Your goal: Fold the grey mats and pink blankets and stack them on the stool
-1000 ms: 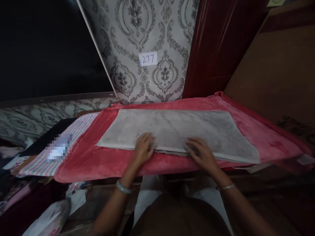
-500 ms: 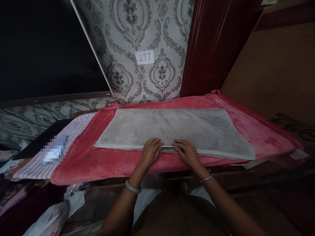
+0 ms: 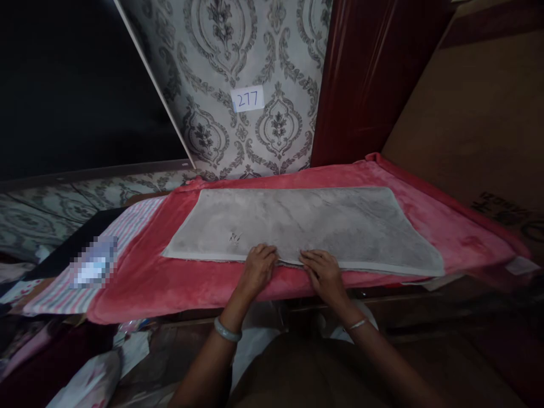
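Observation:
A grey towel (image 3: 293,218) with pale edging lies folded in a long strip on a red plush blanket (image 3: 170,292). At its near edge, left of the middle, my left hand (image 3: 258,269) has its fingers curled over the cloth. My right hand (image 3: 323,273) grips the same edge a little further right, fingers on top and thumb low at the border. A short stretch of edge shows between the two hands. A small dark mark is on the towel's upper face, left of my left hand.
A striped cloth (image 3: 138,218) with a blurred-out object (image 3: 94,263) lies on the left. Behind stand a dark screen (image 3: 85,85), patterned wallpaper with a "277" paper (image 3: 247,99), and a dark red panel (image 3: 374,79). A large cardboard box (image 3: 488,113) rises at the right.
Both hands have come slightly nearer to me, still at the towel's near edge. The gap between the towel's layers there looks narrower.

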Motion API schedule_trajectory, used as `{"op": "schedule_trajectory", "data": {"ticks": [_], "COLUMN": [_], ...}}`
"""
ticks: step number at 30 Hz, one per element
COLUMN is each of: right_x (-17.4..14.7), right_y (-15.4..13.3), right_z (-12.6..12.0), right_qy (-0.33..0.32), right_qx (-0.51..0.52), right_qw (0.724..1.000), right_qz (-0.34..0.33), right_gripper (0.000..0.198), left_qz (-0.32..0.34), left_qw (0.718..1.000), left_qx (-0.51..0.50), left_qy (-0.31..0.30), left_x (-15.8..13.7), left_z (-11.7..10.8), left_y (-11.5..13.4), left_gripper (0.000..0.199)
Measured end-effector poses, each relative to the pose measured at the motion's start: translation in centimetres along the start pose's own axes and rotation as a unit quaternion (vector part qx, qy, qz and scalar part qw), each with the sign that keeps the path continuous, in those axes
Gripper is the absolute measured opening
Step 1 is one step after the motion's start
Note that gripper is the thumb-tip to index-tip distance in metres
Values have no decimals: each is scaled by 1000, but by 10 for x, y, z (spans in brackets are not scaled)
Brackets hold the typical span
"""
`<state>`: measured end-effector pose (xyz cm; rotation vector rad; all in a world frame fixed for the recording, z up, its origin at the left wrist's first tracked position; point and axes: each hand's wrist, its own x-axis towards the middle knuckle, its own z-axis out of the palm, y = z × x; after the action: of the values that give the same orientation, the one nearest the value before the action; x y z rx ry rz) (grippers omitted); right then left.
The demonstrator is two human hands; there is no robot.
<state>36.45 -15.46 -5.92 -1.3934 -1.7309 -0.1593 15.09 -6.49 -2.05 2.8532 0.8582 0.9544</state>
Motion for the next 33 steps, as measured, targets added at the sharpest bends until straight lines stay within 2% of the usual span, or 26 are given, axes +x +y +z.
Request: {"op": "schedule_trajectory", "data": {"ticks": [4,8,10,13,17,19,22,26,28,31,33], "right_x": [21,59,68,63,45,41,41,41,40,41,41], "right_y": [-7,-10,-8,-1,13,18,20,19,18,17,17], "right_z": [-15,-20,-11,12,34,38,37,36,36,35,35], "right_qy": [-17,-55,-98,-173,-188,-184,-189,-207,-216,-226,-233], "right_qx": [18,-40,-70,-107,-143,-152,-161,-174,-177,-177,-176], "right_qw": [1000,998,992,977,968,966,963,958,956,954,953], "right_qz": [5,-19,-41,-69,-89,-98,-103,-96,-92,-87,-83], "right_gripper": [31,29,38,51,53,53,53,54,55,57,58], "left_qz": [14,9,5,-20,-90,-140,-226,-358,-389,-397,-414], "left_qw": [1000,999,999,999,996,990,970,904,880,868,860], "left_qx": [-13,-17,-12,-9,-25,-4,60,172,210,223,232], "left_qy": [21,34,40,35,-1,-13,-71,-156,-176,-197,-186], "left_x": [1,1,0,-3,2,8,13,2,-7,-16,-19], "left_z": [-8,-9,-7,-5,-10,-17,-32,-58,-72,-90,-98], "left_y": [8,12,14,14,5,-6,-33,-79,-102,-128,-139], "left_gripper": [17,20,20,20,21,24,53,62,63,62,61]}}
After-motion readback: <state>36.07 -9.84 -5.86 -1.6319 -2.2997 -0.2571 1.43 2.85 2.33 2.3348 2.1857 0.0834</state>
